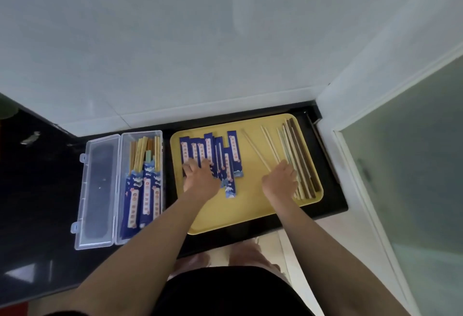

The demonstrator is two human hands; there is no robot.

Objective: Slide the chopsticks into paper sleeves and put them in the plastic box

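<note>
Both our hands are down on the yellow tray point(233, 218), one on the sleeves and one at the chopsticks.

Our left hand point(199, 177) lies with fingers spread flat on the blue paper sleeves point(215, 155) at the tray's left. Our right hand point(280, 180) reaches the loose chopsticks point(298, 155) at the tray's right; we cannot tell whether its fingers pinch any. Beside the tray to the left, on the black counter point(37, 190), the clear plastic box point(141, 185) lies open and holds sleeved chopsticks point(146, 190).
</note>
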